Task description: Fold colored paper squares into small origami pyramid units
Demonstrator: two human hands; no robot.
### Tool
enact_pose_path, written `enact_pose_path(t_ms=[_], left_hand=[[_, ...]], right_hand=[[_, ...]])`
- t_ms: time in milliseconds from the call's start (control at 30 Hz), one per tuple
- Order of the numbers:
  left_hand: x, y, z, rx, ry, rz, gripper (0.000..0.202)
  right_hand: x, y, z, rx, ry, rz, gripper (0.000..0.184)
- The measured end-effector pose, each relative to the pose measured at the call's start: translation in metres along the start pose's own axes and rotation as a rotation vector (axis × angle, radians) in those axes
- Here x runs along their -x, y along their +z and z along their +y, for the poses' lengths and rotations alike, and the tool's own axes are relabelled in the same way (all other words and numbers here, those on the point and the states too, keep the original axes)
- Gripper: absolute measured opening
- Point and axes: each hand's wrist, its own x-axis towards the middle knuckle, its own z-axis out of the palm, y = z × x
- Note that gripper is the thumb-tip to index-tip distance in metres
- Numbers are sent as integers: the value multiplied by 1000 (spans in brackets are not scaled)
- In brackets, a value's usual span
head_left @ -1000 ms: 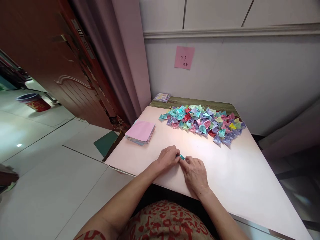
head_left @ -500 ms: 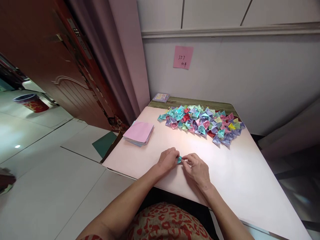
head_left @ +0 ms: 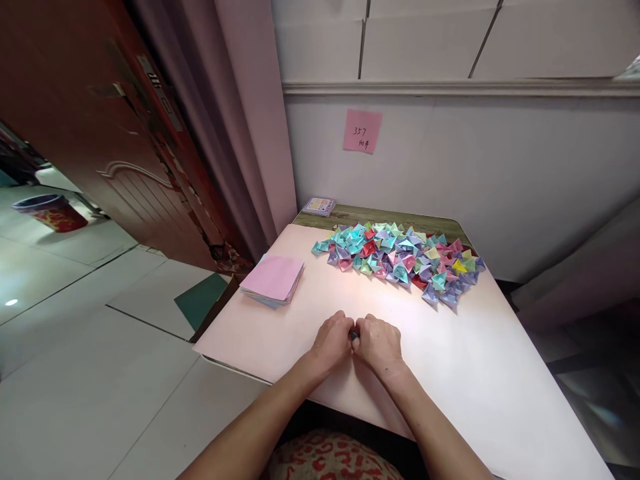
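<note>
Low over the near part of the table, my left hand (head_left: pixel 333 341) and my right hand (head_left: pixel 379 343) are pressed together, knuckle to knuckle. Both have their fingers curled round a small piece of folded teal paper (head_left: pixel 355 335), of which only a dark, shaded sliver shows in the gap between them. Beyond the hands lies a wide pile of small folded paper boats (head_left: pixel 400 272) in teal, purple, pink, red, green and yellow. A stack of square paper sheets (head_left: pixel 273 277), pink on top, sits to the left of my hands.
The pale tabletop (head_left: pixel 450 373) reaches toward the wall, with a wood-grain strip at its back. A small printed packet (head_left: pixel 319 207) rests in the back left corner. A pink note (head_left: pixel 363 131) is stuck on the wall. Left are a curtain (head_left: pixel 255 113) and a door (head_left: pixel 90 100).
My right hand has closed in against the left, and its fingers have curled. The teal paper, plainly visible earlier, is now almost covered. The view has tilted up slightly.
</note>
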Motion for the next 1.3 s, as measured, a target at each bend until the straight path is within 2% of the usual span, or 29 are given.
enact_pose_path(t_ms=[233,500,633,800,933,1033,1133,1200,1300], left_hand=[[2,3,1,-6,-24,6,14],[1,2,-3,30,-26,3,19],[2,3,-5,33,-18,22,19],[5,2,-7,62,-3,49,19],[2,-3,-5,75,39,54,21],[1,-6,-7,200,85,95,27],[5,-5,-16,376,88,236,34],[11,-2,-25,411,32,319,29],[20,6,-33,381,-35,313,17]], right_hand=[[-1,0,-2,-27,83,-26,18],[0,3,-1,-44,80,-9,15],[7,8,9,-98,1,50,14],[19,12,33,-336,-172,126,20],[24,20,44,-354,-302,194,15],[26,26,49,-375,-334,223,16],[22,25,57,-406,-278,286,18],[8,16,64,-394,-190,358,19],[-28,-11,72,-339,17,477,16]])
